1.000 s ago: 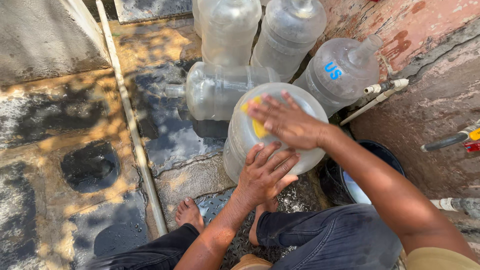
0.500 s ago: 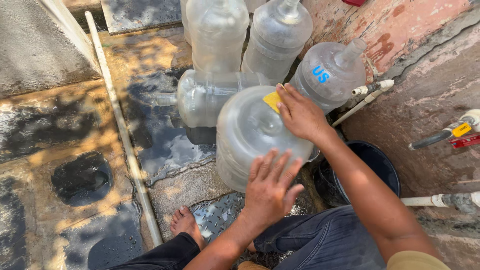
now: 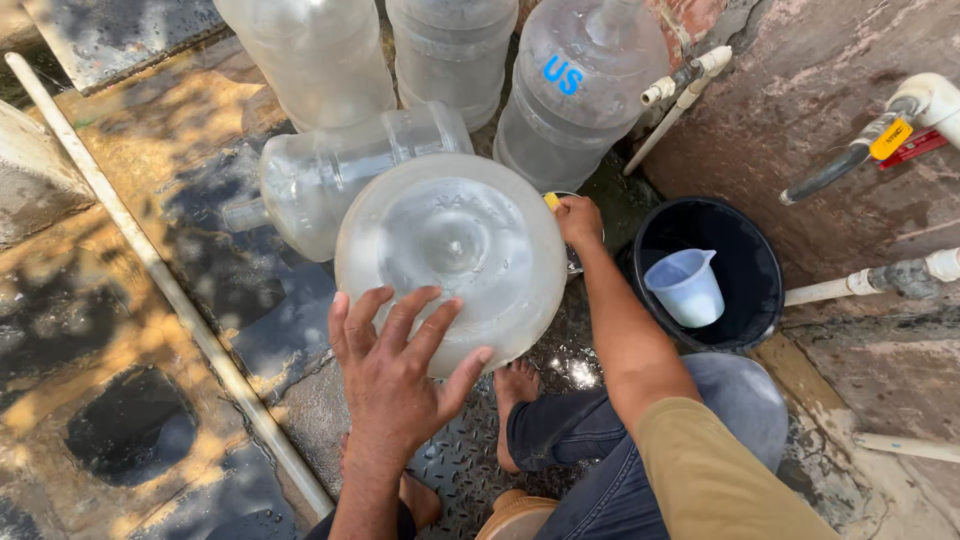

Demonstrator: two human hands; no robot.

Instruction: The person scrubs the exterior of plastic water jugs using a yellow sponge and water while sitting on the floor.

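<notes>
A large clear plastic water jug (image 3: pixel 450 250) stands bottom-up in front of me, its round base facing the camera. My left hand (image 3: pixel 395 365) lies spread flat on the near edge of that base. My right hand (image 3: pixel 578 220) reaches down the jug's far right side, closed on a yellow scrub sponge (image 3: pixel 551 200) that barely shows. My bare feet (image 3: pixel 515 395) rest on the wet metal plate below.
Another clear jug (image 3: pixel 330 175) lies on its side to the left; three more stand behind, one with blue letters (image 3: pixel 585 90). A black bucket (image 3: pixel 745 320) holding a pale blue jug-cup (image 3: pixel 688 288) sits to the right. White pipes (image 3: pixel 870 285) and a tap stick out from the wall.
My right hand slid with the sponge from the jug's base down its far right side. The left hand shifted along the base's near edge. The view tilted so the bucket now shows.
</notes>
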